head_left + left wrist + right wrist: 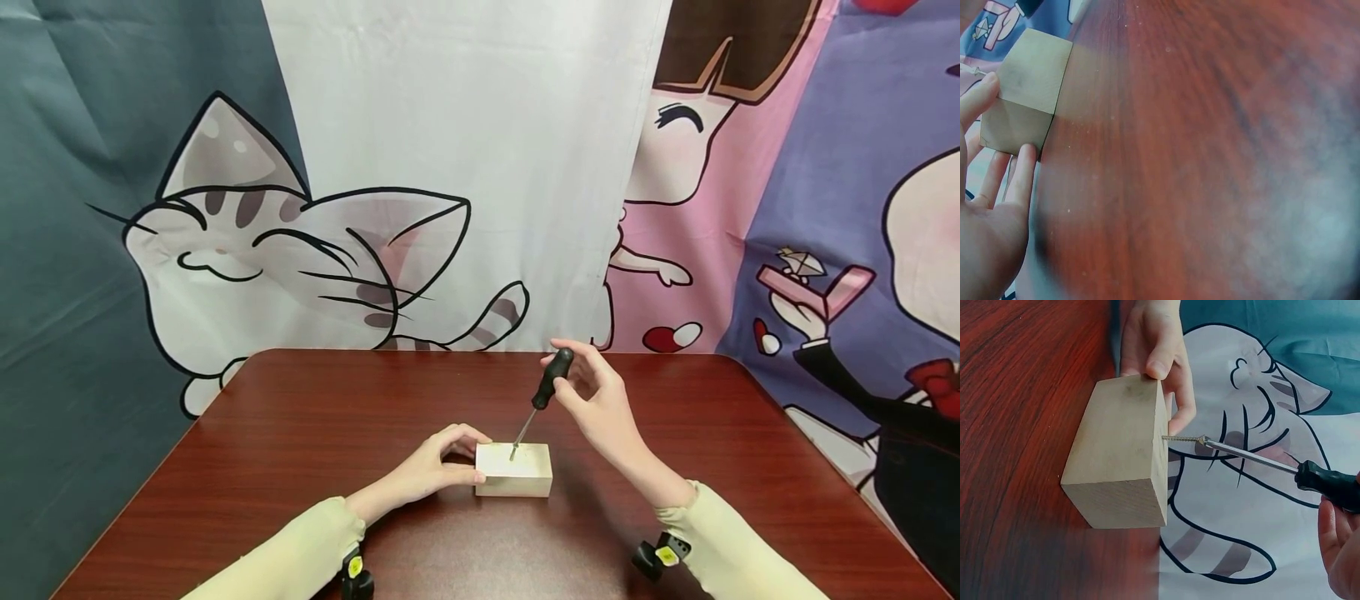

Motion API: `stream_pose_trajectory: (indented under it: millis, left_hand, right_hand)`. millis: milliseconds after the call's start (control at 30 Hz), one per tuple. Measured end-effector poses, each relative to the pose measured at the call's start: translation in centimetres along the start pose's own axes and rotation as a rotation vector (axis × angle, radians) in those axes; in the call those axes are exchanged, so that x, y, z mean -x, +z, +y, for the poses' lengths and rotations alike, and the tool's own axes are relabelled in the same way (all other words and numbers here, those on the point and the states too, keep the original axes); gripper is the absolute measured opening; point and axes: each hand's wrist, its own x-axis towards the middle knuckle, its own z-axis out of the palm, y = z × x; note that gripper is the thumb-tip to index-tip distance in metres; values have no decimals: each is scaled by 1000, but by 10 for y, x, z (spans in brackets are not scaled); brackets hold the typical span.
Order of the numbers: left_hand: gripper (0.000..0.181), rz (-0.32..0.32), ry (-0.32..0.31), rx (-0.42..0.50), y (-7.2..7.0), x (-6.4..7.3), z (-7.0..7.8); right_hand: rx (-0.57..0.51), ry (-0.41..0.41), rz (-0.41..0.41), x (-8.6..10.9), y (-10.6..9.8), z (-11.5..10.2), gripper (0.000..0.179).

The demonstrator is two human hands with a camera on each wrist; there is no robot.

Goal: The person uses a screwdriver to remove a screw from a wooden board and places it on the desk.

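A pale wooden block [517,485] lies on the table, its long side facing the front edge. My left hand [431,467] grips the block's left end, the thumb on the near side and the fingers behind. Out of the block's top stands a thin brass-coloured screw [1182,438], leaning slightly to the right in the head view. A screwdriver [553,379] with a black handle and bright shaft meets the screw's head, in line with it. My right hand [606,408] holds the screwdriver handle between thumb and fingers, above and right of the block.
The dark red wooden table [337,392] spreads around the block. A cloth backdrop [465,100] with a cartoon cat and figures hangs behind its far edge. Small black devices [660,557] are strapped at both wrists.
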Motion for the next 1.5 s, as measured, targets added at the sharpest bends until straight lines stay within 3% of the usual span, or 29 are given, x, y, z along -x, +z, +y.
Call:
stream_pose_trajectory:
  millis: [600, 833, 967, 1300, 1500]
  left_hand:
    - [45, -3, 5, 14, 0, 0, 0]
    - [45, 0, 9, 13, 0, 0, 0]
    - [45, 2, 20, 8, 0, 0, -1]
    - [45, 4, 17, 0, 0, 1, -1]
    - [45, 5, 15, 1, 0, 0, 0]
  right_hand:
    - [0, -2, 36, 4, -9, 3, 41]
    - [19, 36, 46, 9, -17, 1, 38]
    - [68, 86, 54, 14, -24, -1, 35]
    - [211, 149, 117, 31, -50, 25, 36]
    - [312, 210, 151, 41, -60, 11, 31]
